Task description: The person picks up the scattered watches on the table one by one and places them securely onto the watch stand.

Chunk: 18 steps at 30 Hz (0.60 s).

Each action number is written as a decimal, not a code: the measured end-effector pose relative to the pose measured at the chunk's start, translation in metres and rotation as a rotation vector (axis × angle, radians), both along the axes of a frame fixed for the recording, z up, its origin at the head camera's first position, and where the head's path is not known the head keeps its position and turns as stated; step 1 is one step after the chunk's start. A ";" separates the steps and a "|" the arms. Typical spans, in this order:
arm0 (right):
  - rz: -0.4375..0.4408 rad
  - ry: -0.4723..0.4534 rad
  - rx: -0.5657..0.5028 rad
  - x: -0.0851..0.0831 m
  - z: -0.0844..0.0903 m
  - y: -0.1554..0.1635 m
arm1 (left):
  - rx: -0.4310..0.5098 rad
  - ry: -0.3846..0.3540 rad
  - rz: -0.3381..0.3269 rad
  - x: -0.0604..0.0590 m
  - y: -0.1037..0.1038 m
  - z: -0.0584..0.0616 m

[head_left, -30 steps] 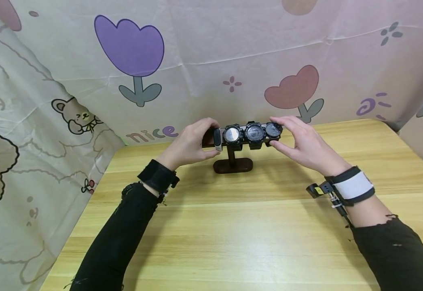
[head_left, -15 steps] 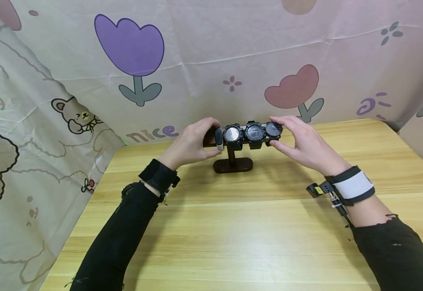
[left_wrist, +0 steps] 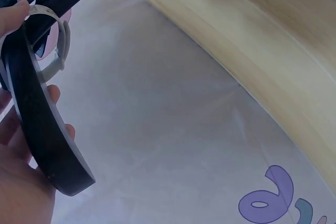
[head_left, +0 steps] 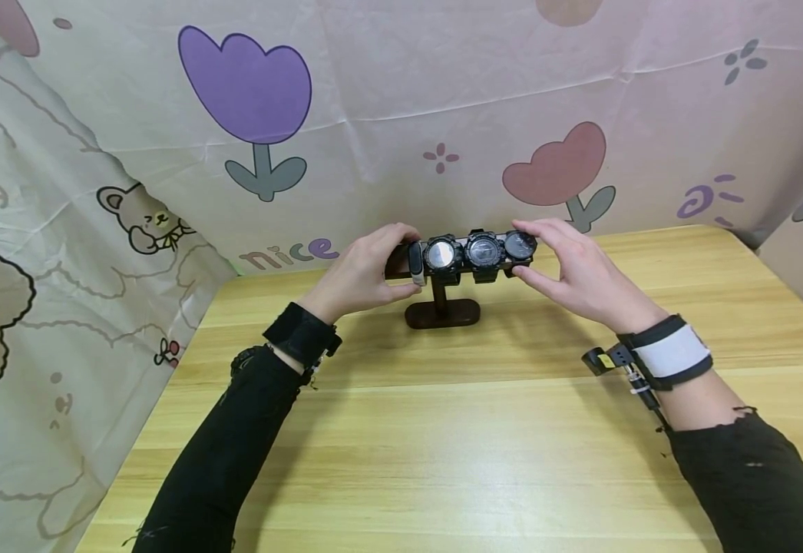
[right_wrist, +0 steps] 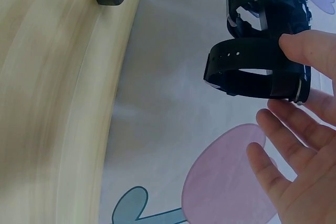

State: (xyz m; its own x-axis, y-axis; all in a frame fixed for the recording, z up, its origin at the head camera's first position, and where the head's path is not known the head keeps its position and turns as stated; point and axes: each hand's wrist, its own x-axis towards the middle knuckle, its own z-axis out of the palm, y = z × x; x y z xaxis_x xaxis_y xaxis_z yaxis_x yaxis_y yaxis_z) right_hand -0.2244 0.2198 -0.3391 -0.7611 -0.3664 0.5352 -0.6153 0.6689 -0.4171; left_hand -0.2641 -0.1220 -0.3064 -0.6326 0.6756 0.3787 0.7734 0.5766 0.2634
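A dark brown watch stand [head_left: 442,313] stands on the table, carrying several watches in a row along its bar. At the bar's left part my left hand [head_left: 360,273] pinches a watch with a light strap [head_left: 417,265], thumb in front and fingers behind. The left wrist view shows the bar's bare end [left_wrist: 47,124] running past those fingers, with the strap [left_wrist: 62,45] looped round the bar. My right hand [head_left: 577,273] pinches the rightmost black watch [head_left: 520,246] between thumb and forefinger, its looped band [right_wrist: 236,59] overhanging the bar's end. Two black watches sit between the hands.
The light wooden table [head_left: 443,445] ends close behind the stand. A printed cloth [head_left: 401,92] with flowers hangs along its back edge, and more cloth [head_left: 63,346] covers the left side.
The left hand and the light-strapped watch shift very slightly to the right along the bar, then stay still. The right hand keeps its place on the rightmost watch.
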 end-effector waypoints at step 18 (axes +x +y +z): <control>-0.003 0.002 -0.003 0.001 0.002 0.001 | 0.020 0.036 -0.015 -0.001 -0.006 -0.001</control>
